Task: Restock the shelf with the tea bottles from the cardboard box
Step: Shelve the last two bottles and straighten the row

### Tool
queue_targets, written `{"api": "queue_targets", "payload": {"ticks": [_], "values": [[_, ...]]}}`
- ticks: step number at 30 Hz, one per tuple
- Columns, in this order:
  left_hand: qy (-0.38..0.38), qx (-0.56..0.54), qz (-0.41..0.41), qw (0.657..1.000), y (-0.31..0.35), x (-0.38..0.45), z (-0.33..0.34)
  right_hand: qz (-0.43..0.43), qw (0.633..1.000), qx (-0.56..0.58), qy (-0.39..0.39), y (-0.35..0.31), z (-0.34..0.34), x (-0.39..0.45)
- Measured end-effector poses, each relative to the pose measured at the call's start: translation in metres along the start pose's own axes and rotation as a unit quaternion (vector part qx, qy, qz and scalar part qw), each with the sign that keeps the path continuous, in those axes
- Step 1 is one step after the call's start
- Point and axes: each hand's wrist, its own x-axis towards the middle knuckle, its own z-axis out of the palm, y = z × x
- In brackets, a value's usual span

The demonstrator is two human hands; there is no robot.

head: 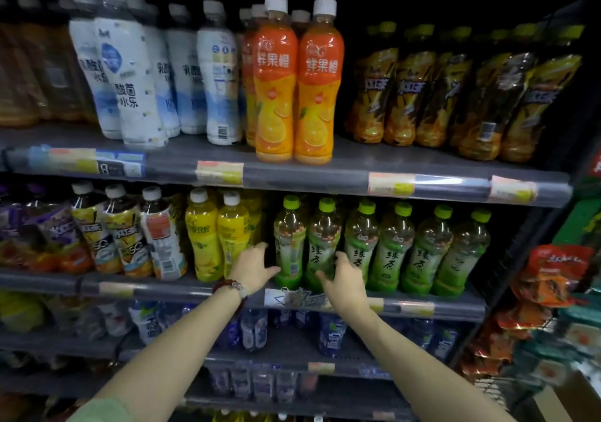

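Both hands reach toward the leftmost clear-plastic, green-capped tea bottle [288, 242]: left hand [252, 267] at its left, right hand [341, 280] at its right, fingers spread, grasping nothing.

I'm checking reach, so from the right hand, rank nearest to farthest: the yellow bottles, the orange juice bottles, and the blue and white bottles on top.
From the right hand:
1. Yellow bottles, same shelf, left.
2. Orange juice bottles, shelf above.
3. Blue and white bottles, top left.
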Motion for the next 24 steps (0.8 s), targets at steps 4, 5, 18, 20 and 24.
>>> {"api": "queue_targets", "payload": {"ticks": [4, 5, 18, 20, 24], "values": [[-0.042, -0.066, 0.021, 0.997, 0.0, 0.018, 0.002, 0.048, 0.996, 0.069, 0.04, -0.011, 0.014, 0.007], [-0.056, -0.092, 0.024, 0.994, 0.001, 0.021, 0.005, 0.053, 0.994, 0.087, 0.048, -0.012, 0.016, 0.009], [0.017, -0.207, -0.036, 0.978, 0.01, 0.027, 0.032, 0.067, 0.988, 0.122, 0.066, -0.006, 0.02, 0.023], [-0.015, -0.208, -0.019, 0.978, 0.008, 0.028, 0.028, 0.058, 0.989, 0.119, 0.06, -0.004, 0.019, 0.024], [0.004, -0.205, -0.017, 0.979, 0.01, 0.025, 0.03, 0.046, 0.99, 0.121, 0.058, -0.003, 0.017, 0.023]]}}
